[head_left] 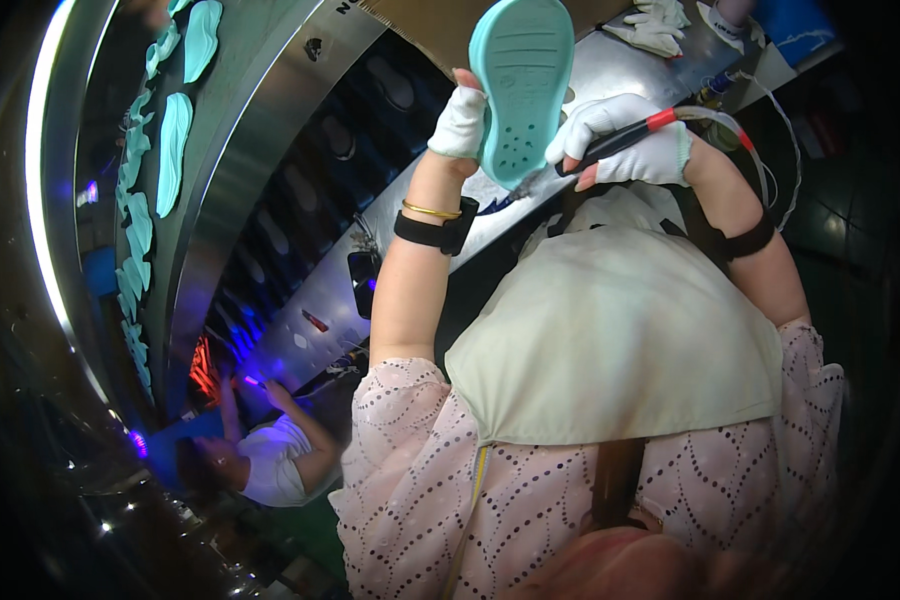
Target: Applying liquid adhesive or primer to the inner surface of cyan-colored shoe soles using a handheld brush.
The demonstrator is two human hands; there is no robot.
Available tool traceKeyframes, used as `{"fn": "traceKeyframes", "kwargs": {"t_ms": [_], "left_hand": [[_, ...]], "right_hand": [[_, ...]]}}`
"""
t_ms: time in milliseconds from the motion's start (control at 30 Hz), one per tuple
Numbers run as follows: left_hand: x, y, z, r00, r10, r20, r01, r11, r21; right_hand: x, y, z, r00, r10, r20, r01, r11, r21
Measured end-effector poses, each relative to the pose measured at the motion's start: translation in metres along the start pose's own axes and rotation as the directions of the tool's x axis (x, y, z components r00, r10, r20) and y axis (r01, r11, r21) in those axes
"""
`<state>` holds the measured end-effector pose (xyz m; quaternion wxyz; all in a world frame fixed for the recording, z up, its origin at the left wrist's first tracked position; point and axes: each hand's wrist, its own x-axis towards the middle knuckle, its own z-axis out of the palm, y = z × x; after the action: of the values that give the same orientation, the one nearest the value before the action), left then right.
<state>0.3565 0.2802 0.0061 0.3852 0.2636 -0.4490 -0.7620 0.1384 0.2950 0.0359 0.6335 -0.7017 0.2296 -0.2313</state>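
A teal foam shoe sole (523,85), grooved at the top and dotted with small holes lower down, is held up in front of me. My left hand (460,122), in a white glove with bare fingertips, grips its left edge. In my right hand (620,135), gloved the same way, is a black pen-shaped tool (610,146) with a red band and a cable. The tool's greyish tip, slightly blurred, is at the sole's lower end; whether it touches I cannot tell. My right fingers also lie close to the sole's right edge, and part of them is hidden.
On the left, a dark conveyor belt (202,130) carries several teal foam pieces (175,155). A metal bench (400,215) runs beneath my hands, with a dark phone-like device (363,283) on it. White gloves (653,25) lie at the back right. A co-worker (275,460) works at lower left.
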Motion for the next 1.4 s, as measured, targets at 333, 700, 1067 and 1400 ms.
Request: {"fn": "traceKeyframes", "kwargs": {"t_ms": [333, 700, 1067, 1400], "left_hand": [[0.003, -0.001, -0.003, 0.931, -0.243, -0.272, 0.262, 0.964, 0.036], [-0.002, 0.019, -0.008, 0.977, 0.114, -0.182, -0.103, 0.992, 0.073], [-0.006, -0.047, 0.011, 0.979, -0.117, -0.17, -0.042, 0.694, -0.719], [0.009, -0.06, 0.048, 0.988, -0.055, -0.147, -0.058, 0.747, -0.663]], "right_hand": [[0.003, 0.001, 0.003, 0.995, -0.097, -0.027, 0.091, 0.98, -0.178], [-0.009, -0.025, -0.013, 0.968, -0.001, -0.25, 0.024, 0.996, 0.088], [-0.012, 0.0, 0.002, 0.752, 0.106, -0.65, 0.023, 0.982, 0.186], [-0.001, 0.005, 0.009, 0.758, -0.126, -0.64, 0.15, 0.988, -0.017]]}}
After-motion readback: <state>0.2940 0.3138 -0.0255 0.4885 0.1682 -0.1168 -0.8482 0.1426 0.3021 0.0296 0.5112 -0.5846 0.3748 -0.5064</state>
